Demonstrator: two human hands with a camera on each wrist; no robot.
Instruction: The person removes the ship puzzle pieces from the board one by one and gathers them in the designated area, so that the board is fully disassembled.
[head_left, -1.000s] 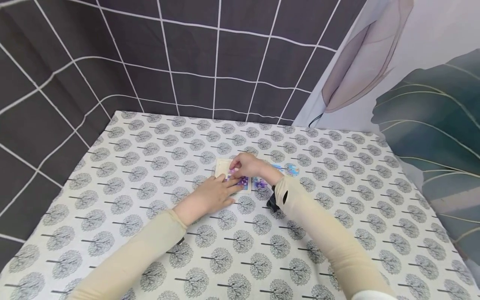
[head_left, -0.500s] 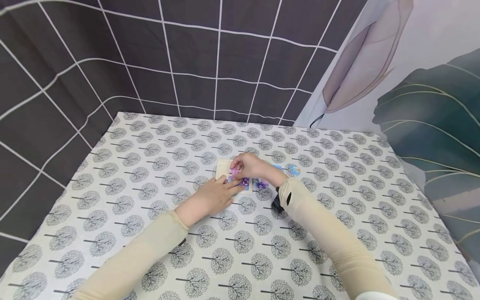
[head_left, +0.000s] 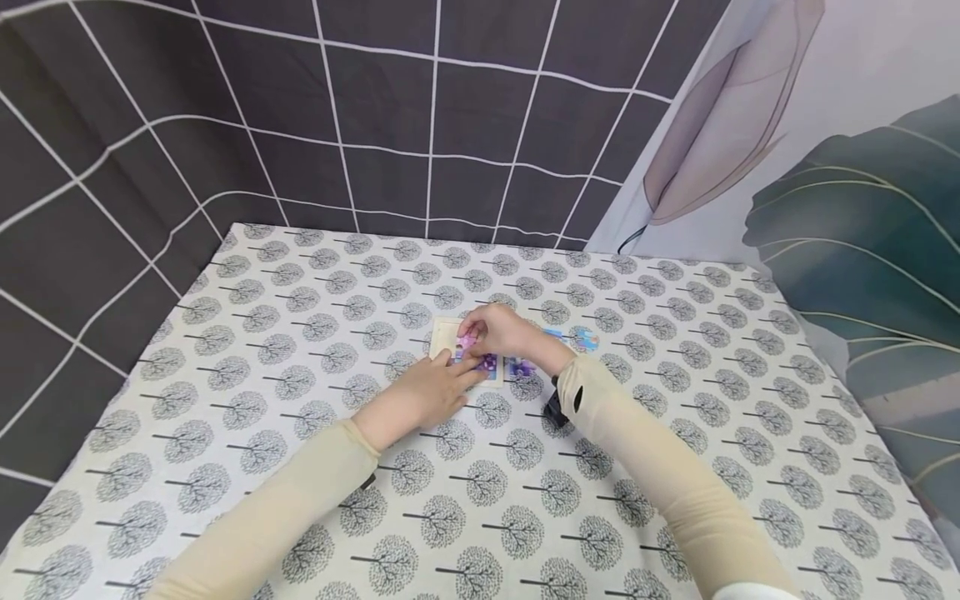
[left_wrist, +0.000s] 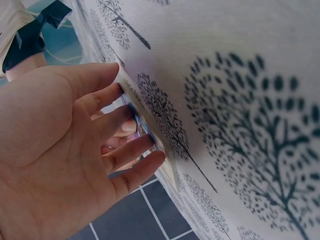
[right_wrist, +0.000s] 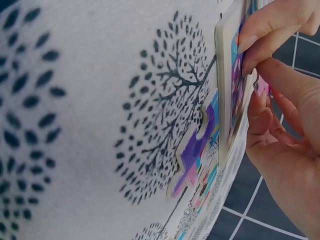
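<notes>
A pale wooden puzzle tray point(head_left: 446, 335) with purple and blue picture pieces lies on the cloth. My left hand point(head_left: 429, 390) rests on its near side, fingers extended, fingertips on the picture and tray edge; the left wrist view shows these fingers point(left_wrist: 135, 150) loosely straight. My right hand point(head_left: 497, 330) reaches over the tray from the right. Between its thumb and fingers it pinches a pink puzzle piece point(right_wrist: 261, 86), close over the picture and beside the left fingertips. The hands hide much of the tray's middle.
Loose puzzle pieces lie right of the tray: a purple one point(right_wrist: 192, 152) close to its edge and a blue one point(head_left: 585, 338) farther right. The tree-print tablecloth point(head_left: 480, 517) extends around them. A dark grid-patterned curtain point(head_left: 382, 100) hangs behind the table.
The pink piece in my right hand has shifted and turned slightly over the tray. My left hand has stayed almost still on the tray.
</notes>
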